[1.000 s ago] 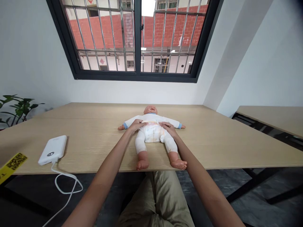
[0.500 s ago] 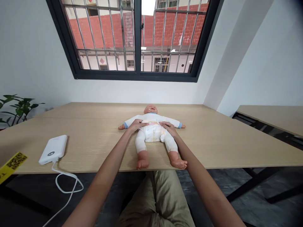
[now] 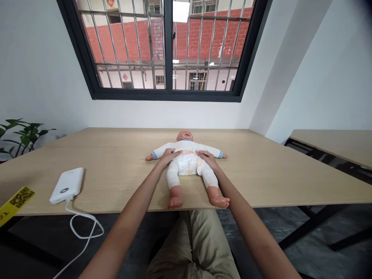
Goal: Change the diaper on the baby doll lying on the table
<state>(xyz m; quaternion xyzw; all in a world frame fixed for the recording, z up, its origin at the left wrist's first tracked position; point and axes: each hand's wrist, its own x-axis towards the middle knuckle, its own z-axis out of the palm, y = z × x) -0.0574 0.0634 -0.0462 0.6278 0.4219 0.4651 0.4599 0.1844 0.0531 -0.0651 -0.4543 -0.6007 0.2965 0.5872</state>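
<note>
A baby doll lies on its back on the table, head towards the window and bare feet at the front edge. It has a white long-sleeved top with blue cuffs and collar, arms spread wide. Around its hips sits a white diaper with a coloured waistband. My left hand grips the diaper's waist on the left side, thumb towards the middle. On the opposite side my right hand holds the waist edge in the same way. The undersides of both hands are hidden.
A white power bank with a white cable hanging over the edge lies at the left. Near it is a yellow label. A plant stands far left, a barred window ahead, another table right.
The camera view has tilted up slightly. Both hands stay at the diaper's waist, and the doll has not visibly moved on the table.
</note>
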